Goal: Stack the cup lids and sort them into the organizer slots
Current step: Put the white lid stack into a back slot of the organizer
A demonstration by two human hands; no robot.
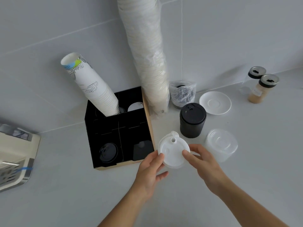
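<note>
I see a translucent white plastic lid (173,153), smooth. The organizer (119,133) looks matt black inside, raw cardboard at its edge.

white lid stack (173,153): round, translucent, sip hole up, held beside the black organizer (119,128). black lid stack (192,122) and clear lid stack (220,147) stand upright nearby. one black lid (108,152) lies in the organizer's front-left slot.

White saucer (215,102) beside two lidded jars (260,86); a machine (15,159), perhaps a coffee maker, far left.
</note>
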